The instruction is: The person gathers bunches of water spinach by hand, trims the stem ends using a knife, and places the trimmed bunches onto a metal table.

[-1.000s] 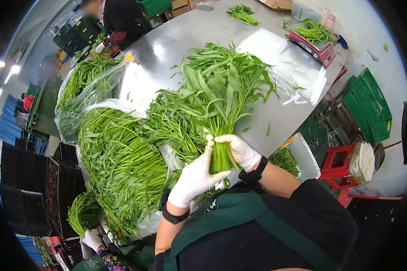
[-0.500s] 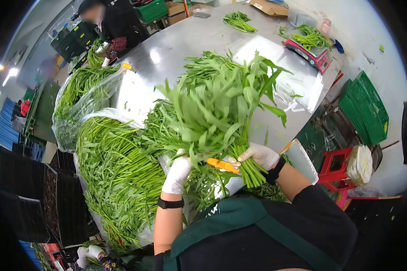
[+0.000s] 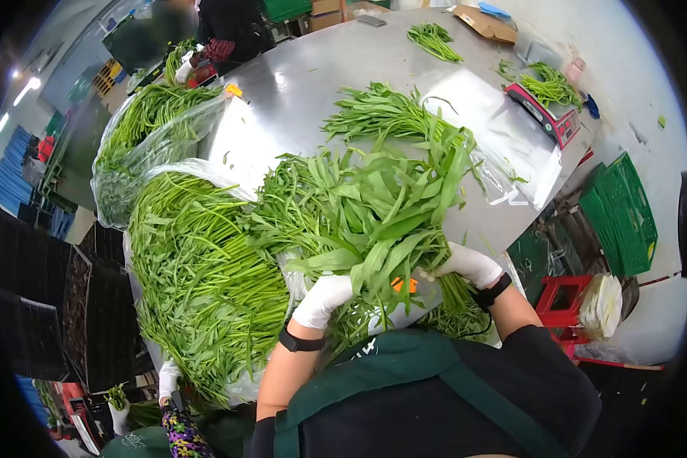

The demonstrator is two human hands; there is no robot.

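My right hand (image 3: pixel 469 266), in a white glove, is closed round the stems of a bunch of water spinach (image 3: pixel 404 202). The leaves fan out up and to the left over the table edge, and the cut stem ends (image 3: pixel 456 294) point down towards my apron. My left hand (image 3: pixel 324 300), also gloved, is at the lower left side of this bunch, its fingers hidden under the leaves. Between my hands an orange piece (image 3: pixel 404 285), likely a tool handle, shows partly through the leaves. Left of my left hand lies a big heap of water spinach (image 3: pixel 206 275) on plastic.
Another bunch (image 3: pixel 389 114) lies beyond on the metal table (image 3: pixel 305 91), beside clear plastic bags (image 3: pixel 504 130). A red scale (image 3: pixel 543 114) bears greens. Green crates (image 3: pixel 622 214) and a red stool (image 3: pixel 561 298) stand at right. A co-worker's gloved hand (image 3: pixel 169 378) touches the heap's lower left.
The bunch and my right hand have shifted rightward. My left hand has moved right too, and leaves now cover more of the orange piece. A co-worker's hand has come to the heap's lower left.
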